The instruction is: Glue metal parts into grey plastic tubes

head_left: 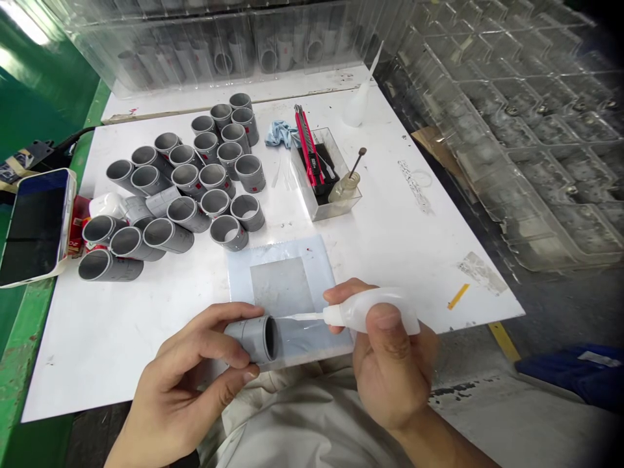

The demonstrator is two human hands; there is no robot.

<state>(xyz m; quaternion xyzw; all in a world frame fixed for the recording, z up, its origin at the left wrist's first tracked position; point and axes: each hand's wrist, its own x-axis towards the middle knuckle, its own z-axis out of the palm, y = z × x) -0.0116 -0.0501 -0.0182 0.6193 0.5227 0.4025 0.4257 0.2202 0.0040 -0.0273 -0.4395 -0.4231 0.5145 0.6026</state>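
Between the fingers and thumb of my left hand (190, 377) lies a short grey pipe piece (248, 339), tilted on its side with its open end facing right. My right hand (394, 357) grips a white squeeze bottle (377, 311) with a thin nozzle. The nozzle tip points left and ends close to the rim of the pipe piece; whether it touches cannot be made out. Beneath both is a light blue cloth (322, 266) with a grey square sheet (285, 286) on it. Many similar grey pipe pieces (185, 179) stand or lean in a group at the back left.
A clear box (336, 211) holds a red utility knife (309, 146) and a small glass jar (345, 187). Behind are a crumpled blue cloth (283, 133) and another squeeze bottle (357, 104). A phone (34, 224) is at left; clear plastic trays (550, 149) are at right.
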